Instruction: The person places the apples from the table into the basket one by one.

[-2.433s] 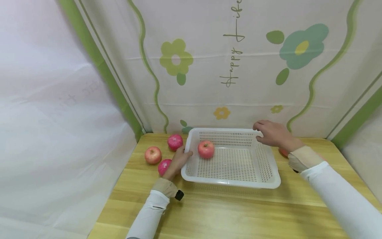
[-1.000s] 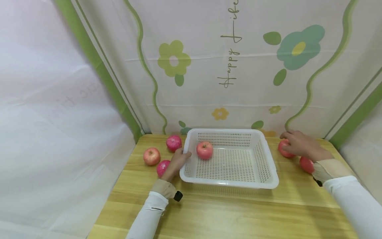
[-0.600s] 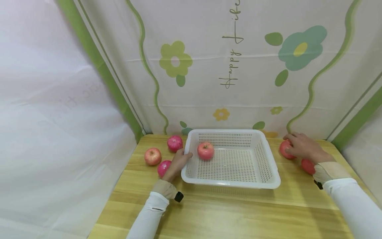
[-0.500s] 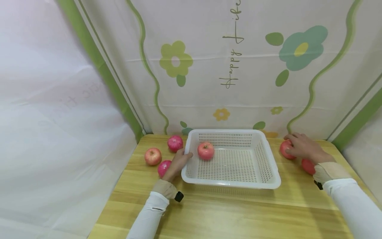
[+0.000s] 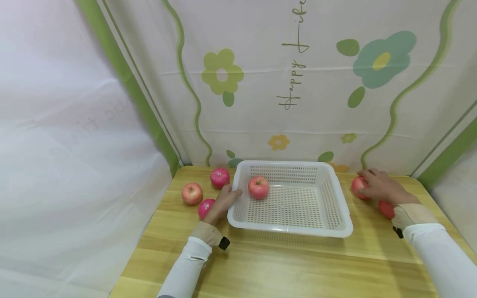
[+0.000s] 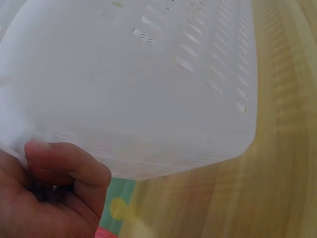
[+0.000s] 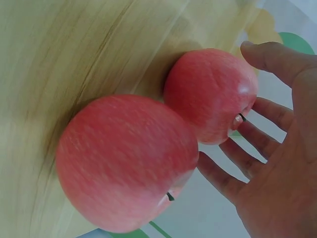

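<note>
My left hand [image 5: 225,198] grips the left rim of a white perforated plastic basket [image 5: 287,228]. In the left wrist view its curled fingers [image 6: 74,168] are at the rim of the basket [image 6: 124,89]. One red apple [image 5: 258,188] lies in the left part of the basket. To the right, my right hand [image 5: 381,186] is over a red apple [image 5: 359,187]. Seen from the right wrist, the spread fingers [image 7: 257,139] reach around the far side of that apple [image 7: 210,94], thumb apart from the fingers. A second apple [image 7: 126,161] sits beside it, nearer the wrist.
Left of the basket stand a paler apple [image 5: 192,193] and two deep pink round fruits, one behind [image 5: 220,178] and a lower pink fruit [image 5: 205,208] partly behind the left wrist. All sit on a wooden table [image 5: 283,269] before a printed curtain [image 5: 253,103].
My right hand has moved right from above the basket's right rim to the apple, then stayed around it. My left hand has kept its hold on the basket.
</note>
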`<move>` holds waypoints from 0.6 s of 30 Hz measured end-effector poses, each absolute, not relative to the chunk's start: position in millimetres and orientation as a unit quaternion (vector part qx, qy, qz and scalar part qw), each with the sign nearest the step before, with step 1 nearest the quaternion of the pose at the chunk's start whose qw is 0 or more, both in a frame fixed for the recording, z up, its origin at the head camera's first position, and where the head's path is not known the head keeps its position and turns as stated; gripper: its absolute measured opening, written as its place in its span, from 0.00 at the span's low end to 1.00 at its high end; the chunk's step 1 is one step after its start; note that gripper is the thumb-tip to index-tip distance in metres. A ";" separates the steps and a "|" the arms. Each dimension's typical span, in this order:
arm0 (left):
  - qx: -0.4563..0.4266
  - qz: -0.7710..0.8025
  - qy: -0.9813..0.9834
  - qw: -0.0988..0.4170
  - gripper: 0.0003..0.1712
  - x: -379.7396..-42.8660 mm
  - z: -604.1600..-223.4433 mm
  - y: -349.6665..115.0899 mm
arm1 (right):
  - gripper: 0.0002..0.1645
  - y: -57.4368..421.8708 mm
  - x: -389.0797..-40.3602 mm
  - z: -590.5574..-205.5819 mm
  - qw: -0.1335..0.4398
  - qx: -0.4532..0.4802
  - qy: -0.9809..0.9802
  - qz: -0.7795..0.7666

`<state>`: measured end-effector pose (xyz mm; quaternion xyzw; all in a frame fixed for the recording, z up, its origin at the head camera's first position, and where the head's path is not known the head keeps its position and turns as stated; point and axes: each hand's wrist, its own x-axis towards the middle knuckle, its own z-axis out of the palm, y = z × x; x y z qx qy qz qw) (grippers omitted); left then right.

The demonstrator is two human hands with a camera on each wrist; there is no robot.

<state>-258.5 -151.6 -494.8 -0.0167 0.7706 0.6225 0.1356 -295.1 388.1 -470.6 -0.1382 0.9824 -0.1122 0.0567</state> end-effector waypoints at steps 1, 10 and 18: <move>-0.015 0.623 0.770 0.137 0.28 -258.3 -494.0 -151.4 | 0.47 388.8 -295.4 -471.8 0.056 -0.139 0.982 -0.112; -0.005 0.615 0.776 0.141 0.28 -258.7 -491.3 -150.5 | 0.49 389.2 -298.0 -476.7 0.064 -0.132 0.981 -0.125; -0.008 0.623 0.768 0.150 0.29 -259.0 -493.1 -152.5 | 0.49 387.2 -299.4 -477.2 0.085 -0.116 0.979 -0.144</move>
